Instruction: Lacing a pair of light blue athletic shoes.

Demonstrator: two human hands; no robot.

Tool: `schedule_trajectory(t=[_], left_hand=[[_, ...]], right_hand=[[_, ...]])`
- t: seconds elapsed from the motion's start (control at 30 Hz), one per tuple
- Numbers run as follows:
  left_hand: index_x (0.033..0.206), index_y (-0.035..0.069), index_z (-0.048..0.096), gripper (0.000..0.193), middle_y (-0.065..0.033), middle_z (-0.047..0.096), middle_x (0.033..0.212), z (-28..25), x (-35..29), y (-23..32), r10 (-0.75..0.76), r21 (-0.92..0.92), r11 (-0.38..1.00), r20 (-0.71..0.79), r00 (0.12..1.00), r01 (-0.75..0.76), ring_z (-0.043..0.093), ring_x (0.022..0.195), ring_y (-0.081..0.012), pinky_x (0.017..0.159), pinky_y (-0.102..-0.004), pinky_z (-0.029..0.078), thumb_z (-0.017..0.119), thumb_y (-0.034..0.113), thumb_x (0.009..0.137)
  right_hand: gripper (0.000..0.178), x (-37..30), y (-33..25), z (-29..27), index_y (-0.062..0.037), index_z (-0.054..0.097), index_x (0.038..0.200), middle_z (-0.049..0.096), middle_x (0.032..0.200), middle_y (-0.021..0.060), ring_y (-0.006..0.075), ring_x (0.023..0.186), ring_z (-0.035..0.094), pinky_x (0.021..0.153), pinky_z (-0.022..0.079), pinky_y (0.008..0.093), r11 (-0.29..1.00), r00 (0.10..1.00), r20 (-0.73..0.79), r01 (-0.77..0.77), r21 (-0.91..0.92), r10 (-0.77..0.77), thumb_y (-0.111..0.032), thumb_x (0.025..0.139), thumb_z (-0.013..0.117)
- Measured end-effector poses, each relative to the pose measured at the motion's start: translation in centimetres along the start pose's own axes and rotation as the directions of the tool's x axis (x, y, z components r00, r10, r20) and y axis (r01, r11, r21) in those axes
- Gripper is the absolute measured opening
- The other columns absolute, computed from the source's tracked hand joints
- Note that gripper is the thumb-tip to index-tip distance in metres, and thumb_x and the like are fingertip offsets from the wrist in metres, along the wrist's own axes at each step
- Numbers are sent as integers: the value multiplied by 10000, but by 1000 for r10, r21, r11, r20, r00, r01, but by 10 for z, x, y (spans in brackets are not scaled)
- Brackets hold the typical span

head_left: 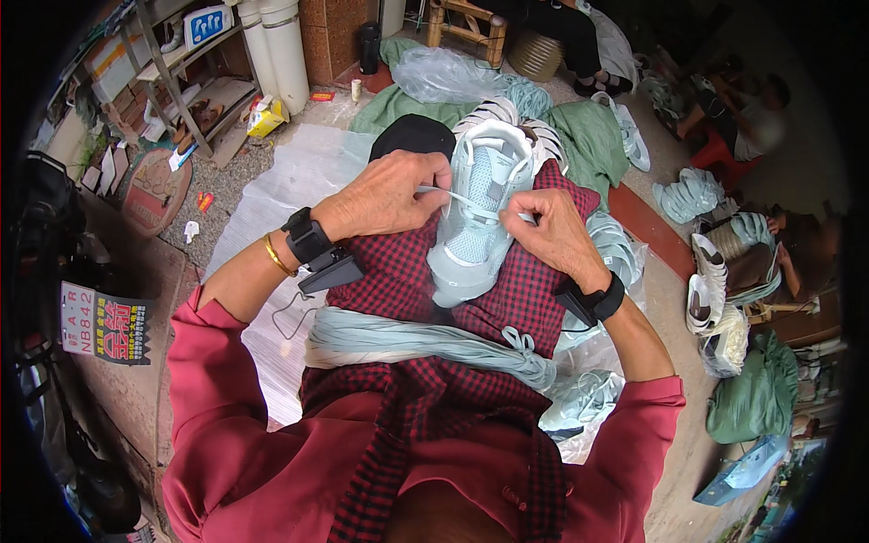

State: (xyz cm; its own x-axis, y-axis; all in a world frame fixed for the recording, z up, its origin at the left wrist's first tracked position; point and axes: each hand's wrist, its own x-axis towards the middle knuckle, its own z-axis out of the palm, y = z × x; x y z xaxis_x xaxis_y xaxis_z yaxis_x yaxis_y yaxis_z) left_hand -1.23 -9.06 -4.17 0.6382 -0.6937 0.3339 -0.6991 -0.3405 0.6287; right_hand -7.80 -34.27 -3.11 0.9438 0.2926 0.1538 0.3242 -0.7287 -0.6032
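One pale blue shoe (471, 240), one lace (463, 200) drawn across it

I count two bare hands on my feed, one either side of the single shoe, which sits on the wearer's lap over a red-and-black checked apron (385, 276), toe toward the wearer. The left hand (398, 190) pinches the lace between thumb and fingers, off the shoe's left edge. The right hand (554, 228) has its thumb and forefinger pinched on lace by the right-hand eyelets; I can't make out its other fingertips.

Two black wrist devices (312, 244) (590, 301) show, one per wrist, and one gold bracelet (281, 255) on the left arm. One thick bundle of pale laces (425, 347) lies across the lap, nearer the wearer than the shoe.

Farther off I get two white pipes (285, 54), one black bottle (369, 48) and one yellow box (267, 118). The shoes piled behind I can't count reliably.
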Motion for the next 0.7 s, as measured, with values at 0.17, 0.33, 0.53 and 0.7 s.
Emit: schedule_trajectory(t=[0.17,0.33,0.53,0.7], left_hand=[[843,-6,615,128,-129,602,690,-2,0,-4,158,209,970,-150,976,-125,601,600,-256,563,-377,474,680,103,853],[788,-12,633,183,-121,643,692,10,-10,-23,12,68,998,-176,984,0,606,579,-234,567,-346,494,687,146,862],[808,-14,652,191,-117,652,684,12,-11,-28,-41,-37,999,-183,982,35,581,569,-206,562,-337,472,682,161,879],[763,4,682,206,-167,665,705,14,-13,-33,-105,-89,992,-160,981,91,646,650,-339,635,-397,505,678,195,841]], right_hand=[[207,0,0,-1,21,578,683,488,581,199,353,497,495,504,377,426,987,994,-81,68,-147,-80,-156,785,615],[193,2,6,2,14,598,698,543,614,210,397,562,564,530,421,437,972,986,-124,87,-218,-116,-159,783,617],[200,2,3,-7,25,587,719,560,613,192,336,540,569,533,420,398,976,997,-31,67,-205,-75,-151,811,611],[189,0,-3,-9,39,592,766,551,612,111,153,551,519,545,411,323,999,998,-46,42,-2,-42,-134,839,613]])
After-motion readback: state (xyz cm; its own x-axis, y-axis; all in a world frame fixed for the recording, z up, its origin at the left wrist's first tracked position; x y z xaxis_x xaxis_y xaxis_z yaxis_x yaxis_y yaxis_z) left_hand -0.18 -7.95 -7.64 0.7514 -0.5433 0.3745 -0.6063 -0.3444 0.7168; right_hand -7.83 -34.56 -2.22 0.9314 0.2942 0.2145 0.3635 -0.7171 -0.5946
